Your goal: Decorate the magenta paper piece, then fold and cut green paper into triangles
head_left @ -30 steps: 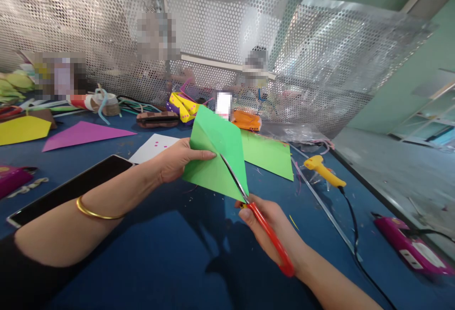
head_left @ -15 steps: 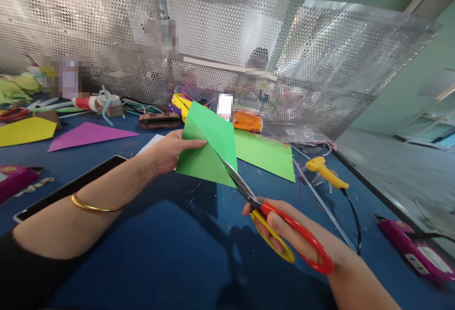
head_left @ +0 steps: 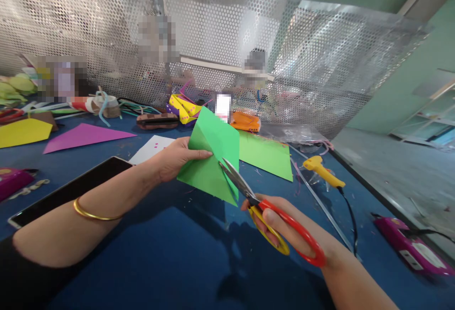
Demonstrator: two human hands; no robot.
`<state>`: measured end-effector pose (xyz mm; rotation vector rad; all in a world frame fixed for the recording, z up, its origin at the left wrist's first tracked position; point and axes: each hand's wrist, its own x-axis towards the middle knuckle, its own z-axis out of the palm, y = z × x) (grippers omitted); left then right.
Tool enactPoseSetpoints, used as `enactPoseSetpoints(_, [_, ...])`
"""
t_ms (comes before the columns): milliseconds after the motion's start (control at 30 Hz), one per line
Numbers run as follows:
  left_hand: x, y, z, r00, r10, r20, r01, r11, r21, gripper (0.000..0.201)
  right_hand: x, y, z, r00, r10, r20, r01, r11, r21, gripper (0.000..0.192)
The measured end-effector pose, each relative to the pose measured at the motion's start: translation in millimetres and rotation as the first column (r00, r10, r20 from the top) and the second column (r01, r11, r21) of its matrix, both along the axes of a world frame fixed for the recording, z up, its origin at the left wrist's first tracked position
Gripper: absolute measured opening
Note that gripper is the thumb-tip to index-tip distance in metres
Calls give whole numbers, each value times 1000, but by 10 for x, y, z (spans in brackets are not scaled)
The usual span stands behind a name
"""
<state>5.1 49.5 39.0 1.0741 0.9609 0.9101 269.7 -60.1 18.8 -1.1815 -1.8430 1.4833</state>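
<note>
A sheet of green paper (head_left: 219, 137) is held up over the blue table by my left hand (head_left: 183, 158), thumb on the near face and the other fingers hidden behind. A cut runs through the sheet from its lower right side toward my thumb. My right hand (head_left: 280, 220) grips a pair of scissors (head_left: 254, 201) with one red and one yellow handle. Their blades are slightly parted at the cut, tips close to my left thumb. Behind the held sheet lies a lighter green sheet (head_left: 266, 153).
Purple (head_left: 85, 138) and yellow paper pieces (head_left: 24, 132) lie at the left, near a dark tablet (head_left: 74, 189). A yellow glue gun (head_left: 324, 171) and a magenta power strip (head_left: 412, 243) are at the right. A perforated metal screen (head_left: 220, 25) stands behind.
The green sheet has tilted and shifted slightly down and right. Its cut edges have spread apart, and the blades have opened a little, their tips nearer my left thumb.
</note>
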Motion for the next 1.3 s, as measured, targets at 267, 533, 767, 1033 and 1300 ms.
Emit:
enactPoseSetpoints(267, [47,-29,8,1000,14,11,-14,998,-59,26,-3,62,-75,999,39,32,-38,999,-27,59])
enactPoseSetpoints(533, [78,-53,-2,1000,14,23,-13,999,-44,31,-55,21,-32,1000,-7,21,6,1000,17,54])
enactPoseSetpoints(767, [88,-55,-27,1000,25,10,-25,1000,1,28,-55,41,-50,1000,-18,-1,18,1000,16,52])
enactPoseSetpoints(1033, [106,-68,-35,996,50,-71,-43,995,93,27,62,58,1,996,36,80,-36,999,5,45])
enactPoseSetpoints(1300, [106,-79,-68,986,80,-148,-51,981,187,27,107,54,20,991,58,124,-54,998,-36,52])
